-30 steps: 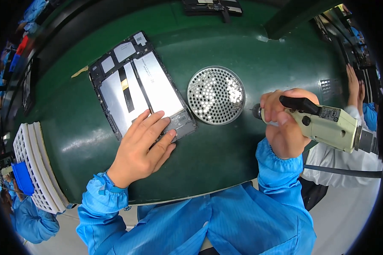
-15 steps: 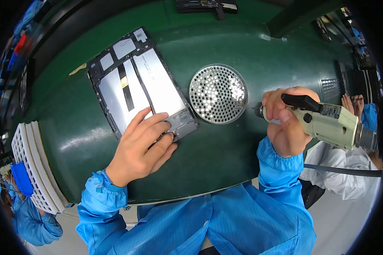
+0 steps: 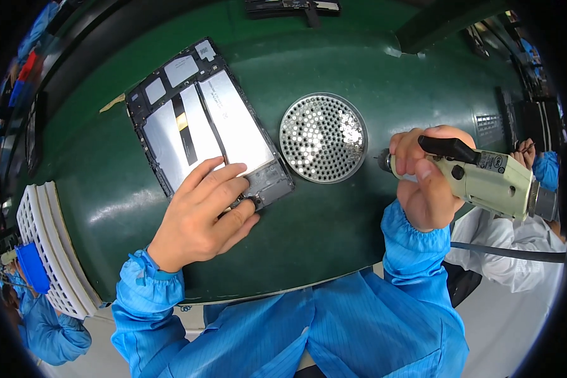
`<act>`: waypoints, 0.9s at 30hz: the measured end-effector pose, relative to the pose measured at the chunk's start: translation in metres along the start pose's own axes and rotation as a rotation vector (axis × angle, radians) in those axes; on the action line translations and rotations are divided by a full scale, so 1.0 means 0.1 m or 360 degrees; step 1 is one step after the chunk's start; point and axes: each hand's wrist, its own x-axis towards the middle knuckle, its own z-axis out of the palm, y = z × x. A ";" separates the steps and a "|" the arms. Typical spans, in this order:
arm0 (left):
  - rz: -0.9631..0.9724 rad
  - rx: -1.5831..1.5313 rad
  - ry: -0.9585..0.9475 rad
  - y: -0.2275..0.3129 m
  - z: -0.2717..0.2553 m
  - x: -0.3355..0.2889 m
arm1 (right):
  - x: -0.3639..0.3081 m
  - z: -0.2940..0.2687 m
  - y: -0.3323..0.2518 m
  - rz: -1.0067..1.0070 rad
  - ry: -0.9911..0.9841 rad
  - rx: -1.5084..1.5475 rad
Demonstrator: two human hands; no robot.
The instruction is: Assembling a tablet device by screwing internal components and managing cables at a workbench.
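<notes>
An opened tablet (image 3: 238,120) with silver battery packs and a black frame lies tilted on the green table. My left hand (image 3: 201,211) rests on its near end, fingers spread over the grey lower strip; what is under the fingertips is hidden. To the right of the tablet stands a round metal dish (image 3: 323,138) with a plate full of holes; small shiny pieces seem to sit in many of them. Further right, my right hand (image 3: 431,179) is wrapped round a pale green electric screwdriver (image 3: 485,179) with a black lever. Its tip points left toward the dish, apart from it.
White perforated trays (image 3: 44,252) with a blue piece (image 3: 33,268) stand at the left edge. A dark device (image 3: 293,7) lies at the far edge. A dark post (image 3: 450,25) rises at the far right. Co-workers sit on both sides; one hand (image 3: 524,153) shows at right.
Little differs. My left hand and the tablet appear slightly further left in the picture. My right hand keeps the screwdriver in nearly the same place.
</notes>
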 end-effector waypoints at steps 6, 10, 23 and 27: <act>0.0036 0.0215 -0.0048 0.10 -0.07 0.04 | -0.01 0.04 -0.01 -0.0015 0.0006 -0.0018; -0.0011 0.0140 -0.0138 0.07 -0.12 -0.03 | -0.01 0.02 -0.02 0.0010 0.0054 -0.0001; -0.0496 0.0565 -0.0070 0.26 0.07 -0.37 | 0.05 -0.06 -0.03 -0.0108 0.0166 -0.0071; -0.0554 0.0701 -0.0002 0.29 0.21 -0.38 | 0.07 -0.05 -0.01 -0.0131 0.0121 -0.0068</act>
